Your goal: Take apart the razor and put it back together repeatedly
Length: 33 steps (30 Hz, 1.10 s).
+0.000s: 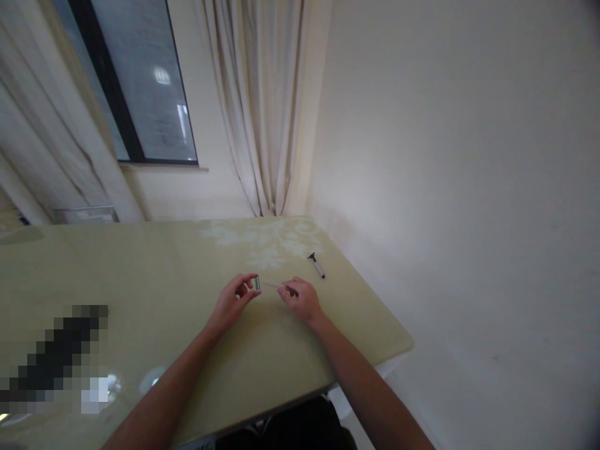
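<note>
1. Small green piece is pinched between the thumb and finger of the left hand, over the table.
2. Right hand grips a thin stick that points at the piece.
3. Razor lies on the table, just past the right hand.

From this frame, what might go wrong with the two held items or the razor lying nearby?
The left hand pinches the small piece by its ends, so it might slip out. The thin stick in the right hand points toward it, so a jolt could poke the left hand. The razor lies loose on the table beyond the right hand and might get knocked.
</note>
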Available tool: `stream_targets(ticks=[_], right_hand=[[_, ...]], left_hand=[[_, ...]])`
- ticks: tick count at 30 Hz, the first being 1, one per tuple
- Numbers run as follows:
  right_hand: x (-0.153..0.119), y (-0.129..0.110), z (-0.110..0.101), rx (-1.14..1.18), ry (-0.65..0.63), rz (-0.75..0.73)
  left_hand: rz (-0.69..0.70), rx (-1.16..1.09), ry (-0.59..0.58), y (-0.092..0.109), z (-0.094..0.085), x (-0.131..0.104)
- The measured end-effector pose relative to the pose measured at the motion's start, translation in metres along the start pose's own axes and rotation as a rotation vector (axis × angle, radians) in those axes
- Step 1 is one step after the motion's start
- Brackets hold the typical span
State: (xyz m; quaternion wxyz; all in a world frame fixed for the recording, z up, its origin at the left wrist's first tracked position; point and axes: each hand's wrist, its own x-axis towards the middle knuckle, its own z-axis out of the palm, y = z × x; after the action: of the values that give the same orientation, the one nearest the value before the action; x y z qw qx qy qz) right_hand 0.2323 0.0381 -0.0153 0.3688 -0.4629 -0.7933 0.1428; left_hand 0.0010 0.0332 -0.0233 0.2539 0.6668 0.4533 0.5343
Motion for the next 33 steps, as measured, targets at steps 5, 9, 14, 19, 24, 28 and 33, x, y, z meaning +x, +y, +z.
stream_targets(ticks=[5, 9, 14, 19, 24, 28, 33], right_hand=[[-0.0001, -0.0022, 0.0011, -0.051, -0.01, 0.047], [-0.0005, -0.0039, -0.0001, 0.014, -0.034, -0.007], [0.0, -0.0052, -0.0004, -0.023, 0.004, 0.047], [-0.0005, -0.0069, 0.0007, 0.013, -0.046, -0.004], [-0.0002, -0.0087, -0.0009, -0.025, -0.013, 0.048], [0.0002, -0.0081, 0.0, -0.017, -0.048, 0.016], [0.0003, -0.0045, 0.0004, -0.052, -0.015, 0.055]], left_hand=[[0.001, -0.001, 0.006, -0.0004, -0.0017, 0.0005], [0.003, 0.006, -0.003, 0.0009, -0.0027, 0.0001], [0.005, 0.008, -0.013, 0.0018, -0.002, 0.0001], [0.012, 0.006, -0.022, -0.0023, -0.0011, -0.0008], [0.011, 0.0, -0.038, -0.0012, -0.0006, -0.0013], [0.008, 0.01, -0.039, 0.0014, -0.001, -0.0008], [0.004, -0.001, -0.032, 0.002, -0.0004, -0.0005]])
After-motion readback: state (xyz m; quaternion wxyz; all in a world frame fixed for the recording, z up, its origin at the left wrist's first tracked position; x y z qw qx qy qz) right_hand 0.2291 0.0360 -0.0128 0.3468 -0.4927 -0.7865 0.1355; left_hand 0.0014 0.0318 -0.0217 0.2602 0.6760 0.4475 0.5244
